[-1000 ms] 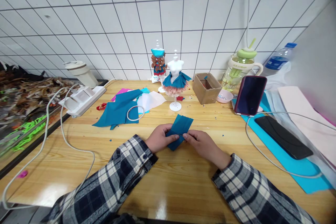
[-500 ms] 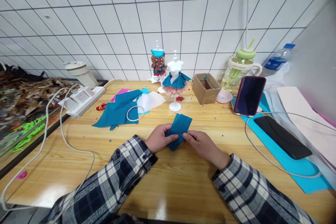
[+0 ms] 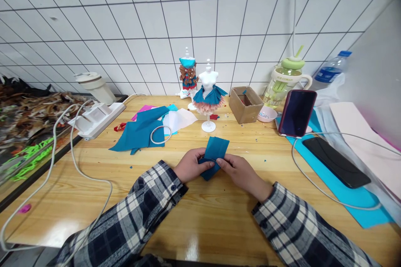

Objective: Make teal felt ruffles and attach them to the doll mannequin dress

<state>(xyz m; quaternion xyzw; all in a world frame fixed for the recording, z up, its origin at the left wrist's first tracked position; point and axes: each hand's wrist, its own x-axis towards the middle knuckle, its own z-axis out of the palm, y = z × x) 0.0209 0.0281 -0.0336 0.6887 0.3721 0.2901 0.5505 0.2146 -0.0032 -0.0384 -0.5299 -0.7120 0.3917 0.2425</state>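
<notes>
Between my hands, above the table, is a folded piece of teal crepe paper point(image 3: 216, 147). My left hand point(image 3: 191, 165) pinches its left edge, the thumb lying across the front. My right hand point(image 3: 238, 171) grips the right edge with thumb and fingertips. A thin dark line crosses the paper between the two thumbs; what it is I cannot make out. Just beyond stands a small white mannequin point(image 3: 208, 79) in a teal and pink paper skirt. A larger teal sheet point(image 3: 142, 132) lies to the left with a white ring point(image 3: 161, 135) on it.
A second dressed mannequin point(image 3: 188, 73) stands near the tiled wall. To the right are a cardboard box point(image 3: 246, 110), a pink dish point(image 3: 267, 114), a green-lidded bottle point(image 3: 283, 81), an upright phone point(image 3: 297, 112) and a flat black phone point(image 3: 336, 162). A power strip point(image 3: 97, 121) and loose cables lie left.
The thumbs have shifted slightly on the teal paper, and a fold across its middle looks more raised. Otherwise the hands stay in place.
</notes>
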